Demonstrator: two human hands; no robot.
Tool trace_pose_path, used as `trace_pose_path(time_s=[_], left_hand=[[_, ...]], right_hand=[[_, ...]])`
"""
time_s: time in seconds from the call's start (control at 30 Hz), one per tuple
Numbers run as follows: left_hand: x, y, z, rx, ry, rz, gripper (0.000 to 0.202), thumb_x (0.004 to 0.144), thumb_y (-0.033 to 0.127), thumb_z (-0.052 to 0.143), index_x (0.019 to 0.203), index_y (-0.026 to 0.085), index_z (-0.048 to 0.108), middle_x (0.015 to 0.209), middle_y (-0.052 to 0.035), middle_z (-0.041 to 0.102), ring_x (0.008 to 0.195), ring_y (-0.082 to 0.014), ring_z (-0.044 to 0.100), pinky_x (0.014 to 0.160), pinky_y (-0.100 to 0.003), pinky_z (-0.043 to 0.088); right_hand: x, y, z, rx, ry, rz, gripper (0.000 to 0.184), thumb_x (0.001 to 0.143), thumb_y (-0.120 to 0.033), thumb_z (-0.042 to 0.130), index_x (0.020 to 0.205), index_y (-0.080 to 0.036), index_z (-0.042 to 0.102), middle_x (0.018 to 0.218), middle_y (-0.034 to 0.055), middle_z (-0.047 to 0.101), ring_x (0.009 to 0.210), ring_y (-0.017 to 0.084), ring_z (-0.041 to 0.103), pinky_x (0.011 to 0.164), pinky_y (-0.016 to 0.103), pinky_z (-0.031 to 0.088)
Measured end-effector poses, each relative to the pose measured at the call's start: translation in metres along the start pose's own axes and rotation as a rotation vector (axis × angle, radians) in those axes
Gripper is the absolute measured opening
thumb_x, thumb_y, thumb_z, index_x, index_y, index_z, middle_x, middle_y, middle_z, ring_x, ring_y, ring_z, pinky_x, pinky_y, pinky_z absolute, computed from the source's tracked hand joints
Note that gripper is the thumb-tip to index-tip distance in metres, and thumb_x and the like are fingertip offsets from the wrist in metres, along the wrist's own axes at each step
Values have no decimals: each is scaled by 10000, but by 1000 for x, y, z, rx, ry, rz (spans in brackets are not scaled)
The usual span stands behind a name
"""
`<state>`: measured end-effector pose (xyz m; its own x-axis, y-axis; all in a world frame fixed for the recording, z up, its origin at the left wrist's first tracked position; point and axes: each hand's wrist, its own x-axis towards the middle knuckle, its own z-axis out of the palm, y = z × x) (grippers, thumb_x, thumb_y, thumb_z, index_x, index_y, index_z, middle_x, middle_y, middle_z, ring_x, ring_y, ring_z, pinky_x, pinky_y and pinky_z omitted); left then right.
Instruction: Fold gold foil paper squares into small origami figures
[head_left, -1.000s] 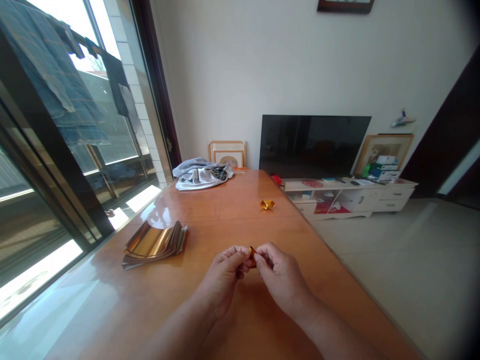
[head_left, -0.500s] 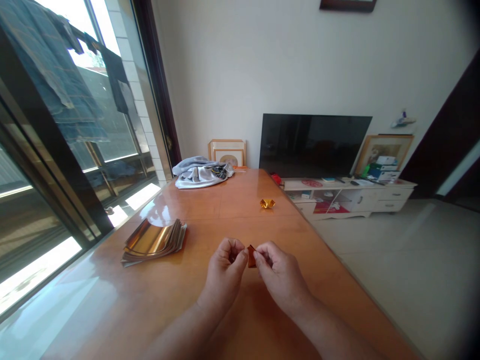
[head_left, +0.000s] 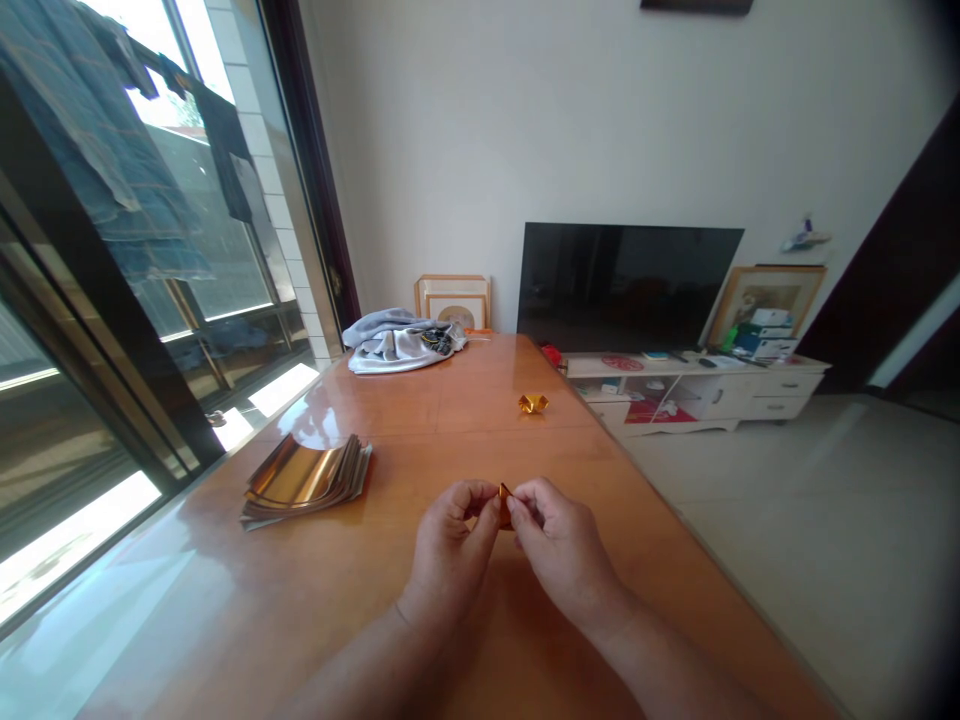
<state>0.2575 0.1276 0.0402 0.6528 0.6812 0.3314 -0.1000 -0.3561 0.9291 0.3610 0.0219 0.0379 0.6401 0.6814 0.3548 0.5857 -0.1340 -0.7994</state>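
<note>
A small folded piece of gold foil paper is pinched between my two hands just above the wooden table. My left hand is closed on its left side, thumb and fingers curled in. My right hand is closed on its right side. Most of the piece is hidden by my fingers. A finished folded gold piece lies farther back on the table, apart from my hands. A stack of gold foil sheets rests to the left of my left hand.
A grey bundle of cloth lies at the table's far end. Beyond it stand picture frames, a dark TV and a white low cabinet. Glass sliding doors run along the left. Tiled floor lies to the right.
My hands stay together on the small gold piece, working it with small finger shifts. The view has tilted slightly, so everything sits a little higher in the picture.
</note>
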Motion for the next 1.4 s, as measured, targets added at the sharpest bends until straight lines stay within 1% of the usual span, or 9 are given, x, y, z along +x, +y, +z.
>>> trace_pose_path(time_s=[0.17,0.23,0.33,0.43,0.6,0.77,1.03,1.27,1.4], left_hand=[[0,-6,1,12,-4,15,138,878,308,642,950,191,658,857,-18,709,800,-169,668,761,-276,509],[-1,-8,0,54,19,24,150,883,310,639,983,200,622,844,-4,689,791,-160,654,757,-272,498],[-2,-11,-1,144,37,69,116,897,313,620,954,216,596,840,8,667,791,-151,629,750,-263,470],[-2,-13,-2,196,11,99,97,913,319,600,925,225,615,858,2,671,810,-158,621,756,-263,452],[-1,-15,-1,178,-33,60,140,924,343,592,986,232,651,912,-15,699,849,-176,639,783,-274,464],[0,-15,-1,165,-27,53,149,913,346,610,974,227,674,930,-27,715,871,-191,649,795,-284,468],[0,-15,-2,249,-11,76,152,910,358,616,948,229,687,931,-30,717,896,-197,639,819,-305,454],[2,-10,0,158,-14,30,144,886,340,638,876,206,690,843,-12,708,799,-169,626,743,-270,450],[5,-1,2,-2,-51,-53,170,877,326,636,798,177,658,754,0,664,732,-149,599,694,-247,444]], right_hand=[[-1,2,1,-7,18,-4,168,942,-344,535,858,-231,626,729,2,699,637,161,635,598,249,425],[-2,2,1,-5,20,-12,160,942,-334,535,861,-232,628,740,2,704,647,162,640,605,249,430],[-1,2,1,-3,26,-20,152,940,-325,538,862,-235,633,750,1,709,654,164,645,611,250,435],[-1,2,2,-7,31,-17,154,936,-328,544,862,-235,642,754,7,714,653,167,650,614,253,441],[-1,3,2,-26,29,-21,156,937,-330,543,863,-236,643,747,10,716,642,169,648,617,254,443],[0,3,2,-61,32,-30,163,944,-335,534,851,-238,627,742,9,709,646,170,649,620,252,443],[-1,1,2,-131,46,-69,164,948,-313,521,858,-227,628,734,27,704,665,179,658,616,249,442],[-2,-1,2,-184,47,-83,164,950,-279,519,824,-222,606,721,19,687,651,167,640,604,239,416],[-1,-1,2,-184,36,-91,169,954,-281,516,824,-219,606,713,14,680,635,159,626,593,236,406]])
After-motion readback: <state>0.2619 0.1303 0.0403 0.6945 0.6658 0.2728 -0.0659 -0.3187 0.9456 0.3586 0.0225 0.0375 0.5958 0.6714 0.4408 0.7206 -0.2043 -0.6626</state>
